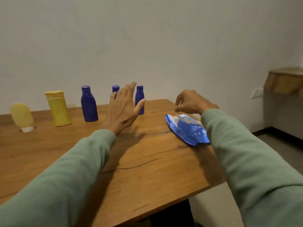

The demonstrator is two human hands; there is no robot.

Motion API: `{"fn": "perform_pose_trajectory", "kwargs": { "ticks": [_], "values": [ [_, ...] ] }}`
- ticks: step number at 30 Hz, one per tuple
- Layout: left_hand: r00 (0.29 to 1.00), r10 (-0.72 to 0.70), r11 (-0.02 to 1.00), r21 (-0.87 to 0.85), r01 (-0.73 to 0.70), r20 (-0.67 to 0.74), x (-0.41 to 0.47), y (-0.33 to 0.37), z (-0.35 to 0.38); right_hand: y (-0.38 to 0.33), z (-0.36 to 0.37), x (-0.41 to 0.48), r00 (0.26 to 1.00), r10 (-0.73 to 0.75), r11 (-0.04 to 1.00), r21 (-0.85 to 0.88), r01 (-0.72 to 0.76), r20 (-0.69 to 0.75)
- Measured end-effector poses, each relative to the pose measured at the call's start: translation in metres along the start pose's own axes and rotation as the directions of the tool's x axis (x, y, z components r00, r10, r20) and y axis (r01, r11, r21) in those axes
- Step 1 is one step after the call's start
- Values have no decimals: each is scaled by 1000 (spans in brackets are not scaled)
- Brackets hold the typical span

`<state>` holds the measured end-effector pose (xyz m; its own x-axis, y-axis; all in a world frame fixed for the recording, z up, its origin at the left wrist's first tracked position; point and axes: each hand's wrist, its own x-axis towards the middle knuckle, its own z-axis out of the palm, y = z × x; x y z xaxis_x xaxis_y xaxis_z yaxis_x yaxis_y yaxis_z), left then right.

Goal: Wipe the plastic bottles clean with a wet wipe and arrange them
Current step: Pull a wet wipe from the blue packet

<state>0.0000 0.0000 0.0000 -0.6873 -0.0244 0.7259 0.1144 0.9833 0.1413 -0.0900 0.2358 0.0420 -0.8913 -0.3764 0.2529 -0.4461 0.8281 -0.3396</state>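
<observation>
Several plastic bottles stand in a row at the back of the wooden table [147, 169]: a pale yellow tube [22, 116] on its white cap at far left, a yellow bottle [58, 108], a big blue bottle [89, 104], a blue bottle [115, 88] mostly hidden behind my left hand, and a small blue bottle [139, 97]. My left hand [123, 107] hovers with straight fingers in front of the two right-hand blue bottles, touching nothing. My right hand [191, 101] hangs with loosely curled fingers just above the blue wet wipe pack [186, 128], holding nothing.
The table's right edge runs just past the wipe pack. A white wall stands right behind the bottles. A wooden shelf [285, 81] and a wall socket [256, 92] are on the wall at right, above the grey floor.
</observation>
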Motion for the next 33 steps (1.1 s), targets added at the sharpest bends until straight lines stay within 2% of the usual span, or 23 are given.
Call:
{"fn": "perform_pose_trajectory", "kwargs": {
  "ticks": [5,9,18,25,29,33],
  "values": [
    [1000,20,1000,6,-20,-1,-6,11,12,12,6,-8,984,129,987,-112,-115,123],
    [1000,2,1000,11,-2,14,-12,8,19,18,10,-13,960,227,956,-225,-187,166],
    [998,-39,999,-20,40,50,-20,8,25,33,12,-9,937,281,944,-237,-231,207],
    [997,-47,998,-27,48,56,-18,7,23,39,-2,0,956,241,969,-99,-226,168],
    [998,-48,998,-27,49,48,-17,5,22,32,-11,4,986,168,980,105,-169,13],
    [997,-55,998,-19,56,49,-12,3,21,23,-14,10,971,194,937,319,-142,-138]
  ]
}}
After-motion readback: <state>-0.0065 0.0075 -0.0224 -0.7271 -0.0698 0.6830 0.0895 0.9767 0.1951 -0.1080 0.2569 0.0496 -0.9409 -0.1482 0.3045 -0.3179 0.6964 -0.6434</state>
